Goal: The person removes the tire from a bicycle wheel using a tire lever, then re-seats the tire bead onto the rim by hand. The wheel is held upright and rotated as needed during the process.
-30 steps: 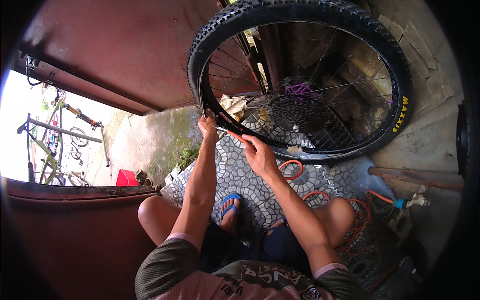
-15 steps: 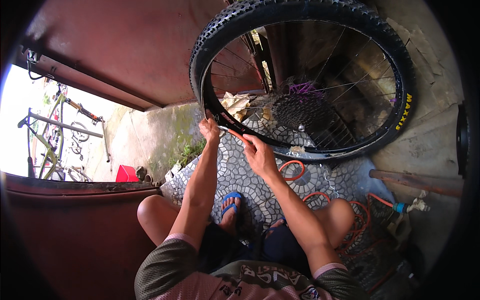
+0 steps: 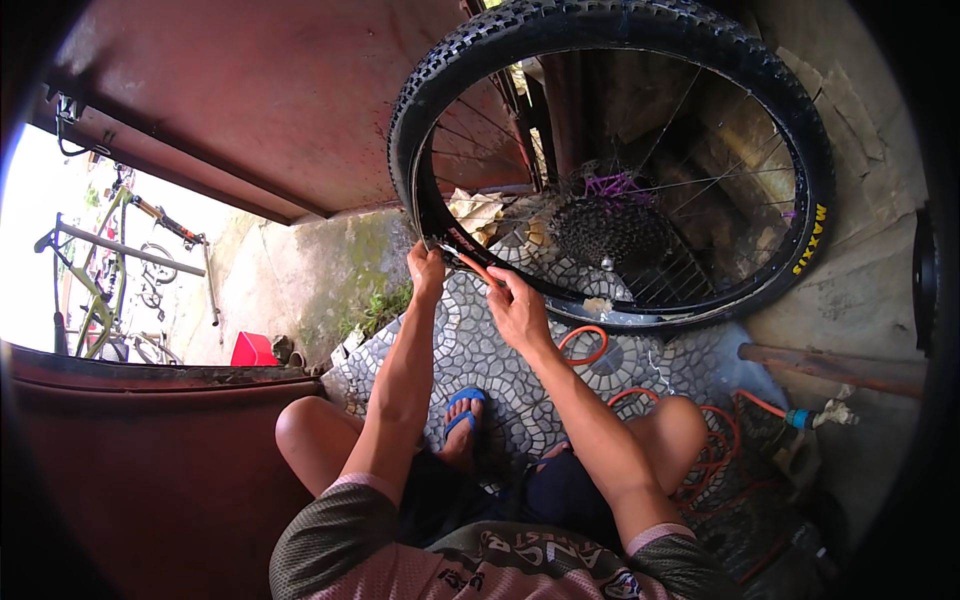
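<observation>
A bicycle wheel with a black knobby tyre (image 3: 640, 32) stands tilted in front of me, its cassette (image 3: 605, 235) and purple hub (image 3: 612, 187) facing my side. My right hand (image 3: 518, 308) is closed around an orange hose (image 3: 480, 268) near its silver end. That end reaches the lower left part of the rim. Close beside it, my left hand (image 3: 427, 268) is closed at the wheel's lower left edge, fingertips against the tyre or rim. What its fingers pinch is hidden.
Loops of the hose (image 3: 715, 450) lie on the stone-patterned floor (image 3: 500, 345) by my right knee, ending at a blue coupling (image 3: 800, 418). Red metal panels (image 3: 250, 110) stand at left. Beyond them are a green bicycle frame (image 3: 105, 290) and a red container (image 3: 254, 349).
The wheel has shifted slightly right and down. My left hand has moved a little down and right with it, while my right hand stays nearly in place on the hose.
</observation>
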`<action>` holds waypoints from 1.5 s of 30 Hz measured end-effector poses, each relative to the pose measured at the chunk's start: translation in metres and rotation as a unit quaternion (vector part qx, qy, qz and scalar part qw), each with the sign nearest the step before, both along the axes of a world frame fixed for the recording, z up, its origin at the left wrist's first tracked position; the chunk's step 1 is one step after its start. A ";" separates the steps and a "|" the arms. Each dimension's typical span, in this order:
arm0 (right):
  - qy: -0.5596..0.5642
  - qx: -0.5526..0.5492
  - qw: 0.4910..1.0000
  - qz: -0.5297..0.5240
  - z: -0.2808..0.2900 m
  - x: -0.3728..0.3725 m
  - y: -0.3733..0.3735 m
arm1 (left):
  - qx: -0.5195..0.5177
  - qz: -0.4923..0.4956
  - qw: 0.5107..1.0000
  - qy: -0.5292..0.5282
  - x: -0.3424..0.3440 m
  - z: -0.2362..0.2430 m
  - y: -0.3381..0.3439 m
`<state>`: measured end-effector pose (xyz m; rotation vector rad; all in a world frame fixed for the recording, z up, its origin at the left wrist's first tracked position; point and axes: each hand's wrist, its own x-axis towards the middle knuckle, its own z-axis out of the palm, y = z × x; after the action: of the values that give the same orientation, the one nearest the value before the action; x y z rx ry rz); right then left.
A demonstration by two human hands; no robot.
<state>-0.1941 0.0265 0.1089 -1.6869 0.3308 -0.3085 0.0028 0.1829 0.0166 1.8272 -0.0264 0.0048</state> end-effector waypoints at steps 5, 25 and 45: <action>-0.006 0.004 1.000 -0.011 -0.018 -0.008 0.001 | -0.133 -0.077 0.987 0.055 -0.004 -0.021 -0.008; 0.556 -0.340 0.757 -0.046 -0.115 -0.186 -0.229 | 0.342 -0.447 0.826 0.011 -0.201 -0.049 -0.155; 0.457 -0.313 0.829 -0.080 -0.161 -0.193 -0.164 | 0.380 -0.758 0.416 -0.330 -0.192 -0.126 -0.211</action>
<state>-0.3873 -0.1375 -0.0519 -2.3869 1.1878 0.3567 -0.1896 -0.0280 -0.1093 1.7900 -2.6176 -0.6646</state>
